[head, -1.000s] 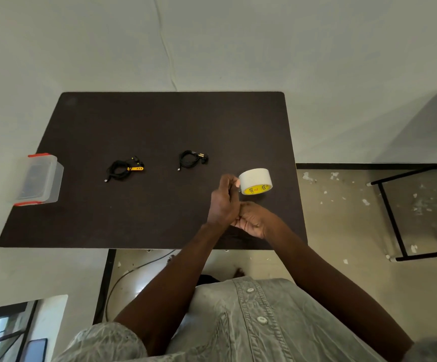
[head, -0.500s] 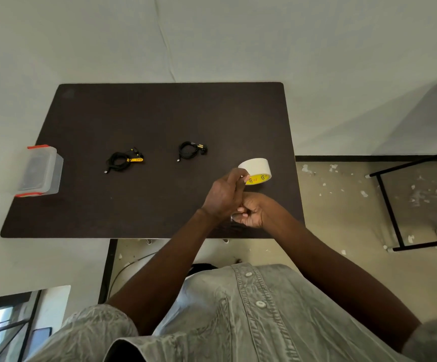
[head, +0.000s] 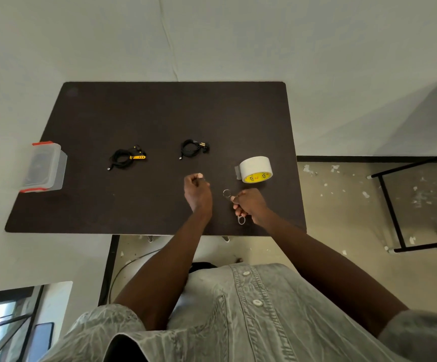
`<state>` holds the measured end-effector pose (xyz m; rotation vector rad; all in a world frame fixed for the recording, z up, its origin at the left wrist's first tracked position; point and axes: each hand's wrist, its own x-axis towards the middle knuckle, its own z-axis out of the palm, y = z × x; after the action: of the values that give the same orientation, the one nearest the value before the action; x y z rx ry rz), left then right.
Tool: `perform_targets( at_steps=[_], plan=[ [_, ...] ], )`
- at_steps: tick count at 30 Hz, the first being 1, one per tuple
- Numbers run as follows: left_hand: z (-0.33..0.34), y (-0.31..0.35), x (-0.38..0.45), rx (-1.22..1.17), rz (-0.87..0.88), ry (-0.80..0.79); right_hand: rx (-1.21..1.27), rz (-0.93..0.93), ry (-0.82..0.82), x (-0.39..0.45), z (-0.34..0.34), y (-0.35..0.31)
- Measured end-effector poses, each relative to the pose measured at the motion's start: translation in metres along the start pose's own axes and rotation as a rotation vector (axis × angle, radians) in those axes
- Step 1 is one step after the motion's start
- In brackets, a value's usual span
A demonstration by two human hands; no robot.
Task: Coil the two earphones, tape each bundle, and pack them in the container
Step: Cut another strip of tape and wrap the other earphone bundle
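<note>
Your left hand's fingers (head: 195, 180) are curled and pinch a small piece of white tape (head: 199, 175) at their tips. Your left hand (head: 197, 193) is over the dark worktop (head: 159, 118), a little in front of the earphones. Your right hand (head: 248, 205) is just beside it, and its fingers are wrapped around a small pair of scissors (head: 234, 206). One metal ring of the scissors sticks out past your hand on the far side, and another ring shows on the near side.

Your roll of white tape (head: 256, 169) lies on the worktop behind your right hand, near the right edge. It has a yellow inside, and a loose end of tape hangs off its left side.

Two coiled earphones lie farther back on the worktop, well apart from each other. You can see the black earphone with a yellow part (head: 127, 158) on the left. You can see the other black earphone (head: 193, 148) nearer the middle, behind your left hand.

Your clear container with red clips (head: 43, 167) sits at the left edge of the worktop, far from both hands.
</note>
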<state>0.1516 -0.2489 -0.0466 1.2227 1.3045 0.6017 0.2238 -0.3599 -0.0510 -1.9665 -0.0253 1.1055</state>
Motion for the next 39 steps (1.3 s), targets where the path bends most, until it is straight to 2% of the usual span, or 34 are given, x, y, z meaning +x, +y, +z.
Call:
perform_targets(
  at_steps=[2,8,10,13,15,16,20,24,30,39],
  plan=[
    [-0.010,-0.002,0.008,0.042,-0.019,-0.009,-0.060,0.017,0.047,0.010,-0.001,0.003],
    [-0.025,-0.001,0.017,0.140,-0.128,-0.198,-0.007,-0.014,0.079,0.017,-0.005,0.003],
    [-0.026,0.001,0.018,0.129,-0.166,-0.253,-0.152,-0.151,0.226,0.011,-0.010,0.008],
    [-0.028,0.007,0.022,0.118,-0.185,-0.295,-0.427,-0.425,0.548,-0.003,-0.025,0.007],
    [-0.027,0.013,0.023,0.116,-0.203,-0.326,-0.437,-0.472,0.695,-0.002,-0.040,0.002],
    [-0.026,0.015,0.023,0.114,-0.215,-0.351,-0.446,-0.443,0.716,0.000,-0.049,-0.001],
    [-0.019,0.023,0.021,0.100,-0.218,-0.418,-0.507,-0.317,0.585,0.013,-0.061,-0.006],
    [-0.017,0.027,0.021,0.076,-0.212,-0.440,-0.436,-0.297,0.527,0.014,-0.057,-0.004],
    [-0.024,0.028,0.027,0.076,-0.215,-0.456,-0.528,-0.358,0.584,0.023,-0.068,-0.013],
    [-0.032,0.045,0.035,0.032,-0.183,-0.556,-0.383,-0.026,0.463,0.047,-0.079,-0.024]
  ],
)
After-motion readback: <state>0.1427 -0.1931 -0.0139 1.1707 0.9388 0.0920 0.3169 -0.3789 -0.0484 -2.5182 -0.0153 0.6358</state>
